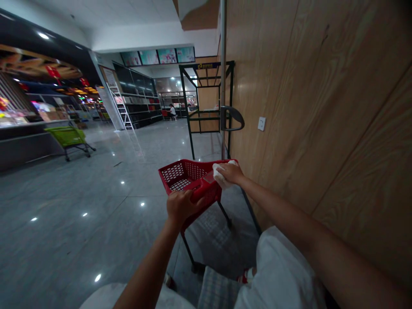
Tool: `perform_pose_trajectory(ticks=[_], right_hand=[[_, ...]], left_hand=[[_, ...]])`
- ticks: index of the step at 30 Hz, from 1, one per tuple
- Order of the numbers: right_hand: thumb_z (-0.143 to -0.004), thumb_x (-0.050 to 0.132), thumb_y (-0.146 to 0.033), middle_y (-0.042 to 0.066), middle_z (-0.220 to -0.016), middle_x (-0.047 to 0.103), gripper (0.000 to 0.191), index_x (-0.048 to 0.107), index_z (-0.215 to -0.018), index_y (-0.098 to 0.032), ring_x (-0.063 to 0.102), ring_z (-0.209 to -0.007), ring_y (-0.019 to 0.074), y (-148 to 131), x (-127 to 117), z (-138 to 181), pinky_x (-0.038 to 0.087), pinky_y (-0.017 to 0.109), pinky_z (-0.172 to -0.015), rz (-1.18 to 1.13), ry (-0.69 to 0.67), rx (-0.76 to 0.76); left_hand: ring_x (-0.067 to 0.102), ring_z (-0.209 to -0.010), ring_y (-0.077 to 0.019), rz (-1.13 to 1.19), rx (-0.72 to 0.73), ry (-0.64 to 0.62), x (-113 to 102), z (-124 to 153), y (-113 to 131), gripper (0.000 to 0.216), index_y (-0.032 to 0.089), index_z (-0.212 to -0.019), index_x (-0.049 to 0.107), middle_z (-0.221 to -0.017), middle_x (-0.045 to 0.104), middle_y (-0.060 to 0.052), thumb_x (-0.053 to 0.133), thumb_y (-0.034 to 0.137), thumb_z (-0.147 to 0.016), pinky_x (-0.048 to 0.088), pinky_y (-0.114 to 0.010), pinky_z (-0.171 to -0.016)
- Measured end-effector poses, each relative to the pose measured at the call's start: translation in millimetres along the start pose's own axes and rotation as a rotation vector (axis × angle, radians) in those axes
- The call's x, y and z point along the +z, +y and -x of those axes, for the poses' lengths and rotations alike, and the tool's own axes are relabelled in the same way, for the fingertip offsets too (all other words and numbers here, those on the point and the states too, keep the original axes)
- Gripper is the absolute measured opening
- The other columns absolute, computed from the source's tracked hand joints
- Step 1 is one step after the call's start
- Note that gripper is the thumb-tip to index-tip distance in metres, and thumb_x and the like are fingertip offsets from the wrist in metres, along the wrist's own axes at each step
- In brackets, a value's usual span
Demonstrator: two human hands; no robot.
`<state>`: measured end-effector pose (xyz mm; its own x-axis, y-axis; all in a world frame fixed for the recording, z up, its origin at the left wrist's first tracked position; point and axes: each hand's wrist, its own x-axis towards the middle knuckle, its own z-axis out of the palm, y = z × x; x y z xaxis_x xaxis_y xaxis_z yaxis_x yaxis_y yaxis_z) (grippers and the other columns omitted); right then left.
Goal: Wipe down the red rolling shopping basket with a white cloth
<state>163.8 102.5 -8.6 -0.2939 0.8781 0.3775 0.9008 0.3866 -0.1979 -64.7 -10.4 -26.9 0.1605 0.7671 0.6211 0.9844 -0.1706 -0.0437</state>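
A red plastic shopping cart (175, 172) with a perforated basket stands on dark legs with casters right in front of me. My left hand (182, 206) grips the near left end of its handle rim, fingers wrapped over the edge. At the right end of that rim, my right hand (231, 172) presses a crumpled white cloth (220, 175) against the red plastic. Only floor-coloured gaps show through the basket's holes, and part of its inside is hidden behind the near rim.
A wood-panelled wall (289, 107) with a socket (262, 124) runs close on my right. Ahead stand a metal pole (223, 77) and a dark frame rack (189, 116). A green cart (69, 136) is left; a ladder (124, 107) and a crouching person (173, 112) are farther back.
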Motion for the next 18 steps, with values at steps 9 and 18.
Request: perform_pose_trajectory(ticks=[9, 18], right_hand=[[-0.099, 0.032, -0.038, 0.005, -0.119, 0.067, 0.042, 0.065, -0.120, -0.021, 0.058, -0.111, 0.0206, 32.4, 0.3, -11.3, 0.037, 0.029, -0.092, -0.021, 0.017, 0.069], [-0.099, 0.035, -0.039, 0.008, -0.116, 0.067, 0.040, 0.067, -0.113, -0.021, 0.055, -0.111, 0.0230, 8.4, 3.8, -10.2, 0.032, 0.034, -0.093, 0.005, 0.059, 0.141]], left_hand=[[0.060, -0.067, -0.0177, 0.038, 0.104, -0.203, -5.9, -7.3, -50.6, 0.045, 0.022, -0.076, 0.068, -0.070, 0.069, -0.006, 0.038, 0.052, -0.088, 0.041, -0.029, -0.069], [0.059, -0.104, -0.0254, 0.047, -0.105, -0.191, -17.6, -51.5, 7.9, 0.048, 0.018, -0.122, 0.056, -0.119, 0.061, -0.012, 0.036, 0.048, -0.091, 0.042, -0.034, -0.088]])
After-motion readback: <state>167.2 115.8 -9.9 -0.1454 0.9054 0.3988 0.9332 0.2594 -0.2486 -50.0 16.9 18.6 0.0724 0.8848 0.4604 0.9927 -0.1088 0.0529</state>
